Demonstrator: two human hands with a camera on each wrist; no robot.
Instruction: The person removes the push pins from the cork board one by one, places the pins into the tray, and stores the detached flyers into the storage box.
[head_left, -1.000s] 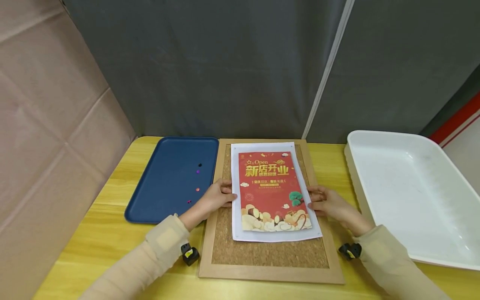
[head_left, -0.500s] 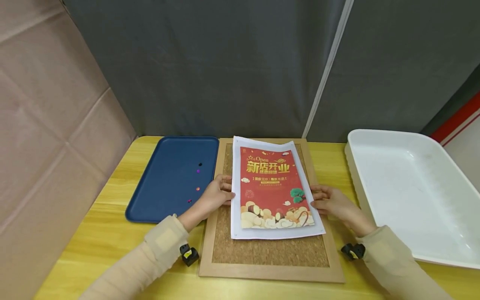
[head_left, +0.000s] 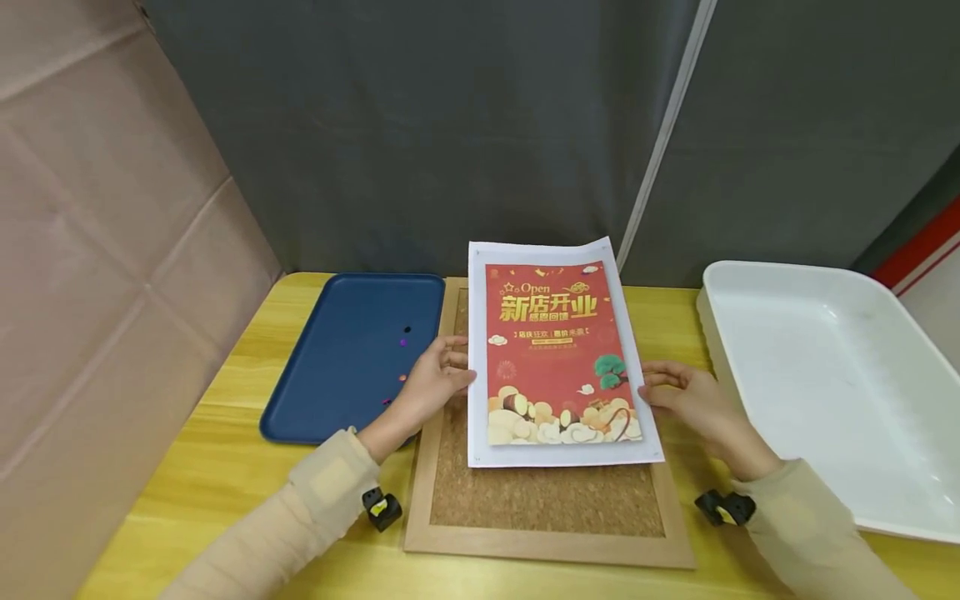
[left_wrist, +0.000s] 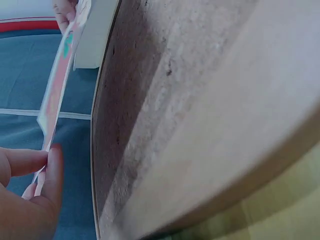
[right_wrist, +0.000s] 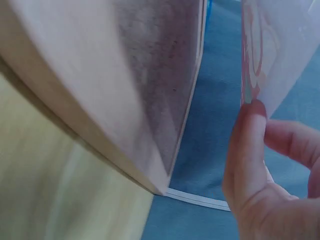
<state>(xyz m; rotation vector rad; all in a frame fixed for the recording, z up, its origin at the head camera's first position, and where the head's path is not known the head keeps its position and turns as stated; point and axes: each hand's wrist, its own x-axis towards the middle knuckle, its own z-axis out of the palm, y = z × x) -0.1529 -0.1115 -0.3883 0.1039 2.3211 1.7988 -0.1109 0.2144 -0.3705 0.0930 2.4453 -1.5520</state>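
A red poster on white paper (head_left: 558,354) is lifted off the cork board (head_left: 547,500), its top edge raised toward the back wall. My left hand (head_left: 438,379) pinches the sheet's left edge, and my right hand (head_left: 678,396) pinches its right edge. In the left wrist view the paper (left_wrist: 57,85) stands edge-on beside the wood-framed board (left_wrist: 200,115), with my fingers (left_wrist: 30,165) on it. In the right wrist view my thumb (right_wrist: 250,145) presses the sheet (right_wrist: 275,50) next to the board's frame (right_wrist: 90,100).
A blue tray (head_left: 341,358) with several small coloured pins (head_left: 403,342) lies left of the board. A large white tub (head_left: 825,383) stands at the right. Grey curtain and a cardboard wall close off the back and left of the yellow table (head_left: 210,467).
Both hands have raised the poster off the cork board; it lay flat a second ago and its top edge now stands above the board's far frame.
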